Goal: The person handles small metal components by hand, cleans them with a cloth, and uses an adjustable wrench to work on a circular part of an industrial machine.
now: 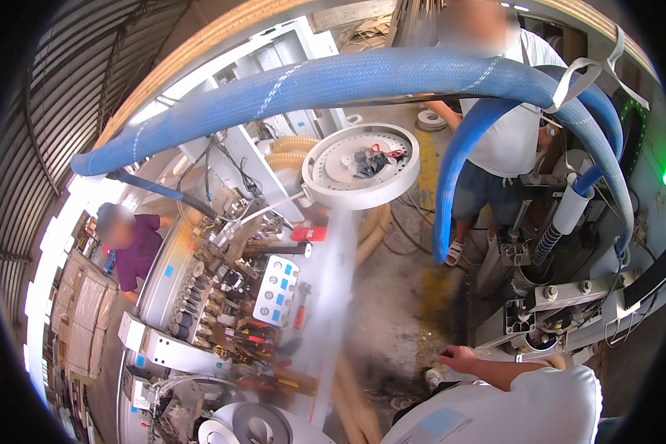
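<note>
I have the right hand (459, 360) low in my view, its fingers loosely bent above the floor (392, 311); I can't tell whether they grip anything, nor how the left hand's fingers stand, outside my view. Nearest the right hand is the grey machine (570, 296), just beyond it to the right. A thick blue hose (377, 72) arches overhead, and a person in a white shirt (505, 140) stands beside the machine.

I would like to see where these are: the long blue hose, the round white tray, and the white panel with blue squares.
Long blue hose (385, 74), head view: middle of its arch.
Round white tray (362, 198), head view: front outer wall.
White panel (276, 291), head view: its face, near the middle.
</note>
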`<control>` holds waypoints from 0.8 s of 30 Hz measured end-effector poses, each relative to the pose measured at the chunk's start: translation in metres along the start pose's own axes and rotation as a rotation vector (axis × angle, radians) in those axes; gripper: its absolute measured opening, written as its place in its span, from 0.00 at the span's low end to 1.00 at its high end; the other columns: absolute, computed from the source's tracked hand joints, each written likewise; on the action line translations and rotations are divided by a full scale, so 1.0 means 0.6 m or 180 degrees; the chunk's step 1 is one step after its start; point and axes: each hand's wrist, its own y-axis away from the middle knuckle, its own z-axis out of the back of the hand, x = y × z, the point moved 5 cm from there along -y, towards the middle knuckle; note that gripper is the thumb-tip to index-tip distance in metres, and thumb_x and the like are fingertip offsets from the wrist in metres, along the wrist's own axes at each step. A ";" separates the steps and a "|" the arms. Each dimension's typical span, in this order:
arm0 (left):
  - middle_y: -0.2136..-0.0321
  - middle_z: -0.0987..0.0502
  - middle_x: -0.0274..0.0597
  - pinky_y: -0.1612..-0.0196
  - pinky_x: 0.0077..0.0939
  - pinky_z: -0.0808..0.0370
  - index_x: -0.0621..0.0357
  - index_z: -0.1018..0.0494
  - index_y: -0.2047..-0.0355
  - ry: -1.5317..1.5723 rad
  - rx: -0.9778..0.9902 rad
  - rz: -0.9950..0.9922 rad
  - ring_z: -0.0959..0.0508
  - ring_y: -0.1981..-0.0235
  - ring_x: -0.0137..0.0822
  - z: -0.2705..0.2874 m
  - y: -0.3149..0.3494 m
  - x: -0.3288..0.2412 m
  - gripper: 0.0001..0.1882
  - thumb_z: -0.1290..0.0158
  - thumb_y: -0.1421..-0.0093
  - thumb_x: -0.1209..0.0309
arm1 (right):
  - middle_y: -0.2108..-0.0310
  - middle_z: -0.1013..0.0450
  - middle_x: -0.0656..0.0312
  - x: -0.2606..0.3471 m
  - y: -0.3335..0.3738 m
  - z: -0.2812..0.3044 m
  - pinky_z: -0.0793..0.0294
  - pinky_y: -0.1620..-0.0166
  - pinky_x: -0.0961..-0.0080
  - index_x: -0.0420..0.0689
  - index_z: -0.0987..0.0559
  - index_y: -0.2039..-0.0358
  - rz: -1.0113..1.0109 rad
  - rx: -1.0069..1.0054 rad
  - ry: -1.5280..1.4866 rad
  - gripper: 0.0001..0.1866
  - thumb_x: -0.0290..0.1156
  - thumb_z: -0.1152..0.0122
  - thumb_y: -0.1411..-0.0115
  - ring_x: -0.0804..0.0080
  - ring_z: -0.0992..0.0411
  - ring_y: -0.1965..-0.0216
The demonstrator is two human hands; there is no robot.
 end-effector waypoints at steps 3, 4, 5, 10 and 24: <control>0.48 0.25 0.60 0.42 0.47 0.29 0.61 0.28 0.45 -0.0142 -0.0239 -0.0596 0.25 0.46 0.53 0.082 -0.075 -0.093 0.22 0.50 0.33 0.60 | 0.65 0.17 0.62 -0.021 0.021 -0.025 0.21 0.58 0.66 0.48 0.16 0.59 0.0003 0.0019 0.0051 0.24 0.56 0.38 0.39 0.64 0.19 0.63; 0.49 0.25 0.60 0.42 0.47 0.29 0.61 0.28 0.46 -0.0167 -0.0282 -0.0730 0.25 0.46 0.53 0.100 -0.092 -0.117 0.22 0.50 0.33 0.60 | 0.65 0.17 0.62 -0.024 0.028 -0.031 0.21 0.57 0.65 0.48 0.17 0.58 -0.0133 0.0116 0.0028 0.24 0.56 0.39 0.38 0.64 0.19 0.63; 0.49 0.25 0.60 0.42 0.47 0.29 0.61 0.28 0.46 -0.0215 -0.0318 -0.0825 0.25 0.47 0.52 0.123 -0.104 -0.136 0.22 0.50 0.33 0.60 | 0.65 0.17 0.62 -0.023 0.036 -0.044 0.21 0.57 0.65 0.48 0.17 0.57 -0.0253 0.0258 0.0004 0.23 0.56 0.40 0.37 0.63 0.19 0.63; 0.50 0.24 0.59 0.43 0.47 0.28 0.61 0.27 0.47 -0.0264 -0.0273 -0.1141 0.23 0.48 0.52 0.168 -0.129 -0.182 0.22 0.51 0.33 0.58 | 0.61 0.17 0.57 -0.034 0.051 -0.104 0.22 0.53 0.59 0.48 0.18 0.56 -0.0174 0.0323 0.0495 0.24 0.56 0.44 0.35 0.55 0.19 0.58; 0.53 0.21 0.59 0.46 0.47 0.25 0.61 0.23 0.50 -0.0003 0.0756 -0.0081 0.20 0.51 0.52 0.020 0.108 0.127 0.22 0.52 0.32 0.55 | 0.61 0.19 0.48 0.038 0.001 -0.112 0.24 0.52 0.50 0.47 0.26 0.52 0.0439 0.0007 0.0941 0.25 0.57 0.47 0.32 0.43 0.22 0.56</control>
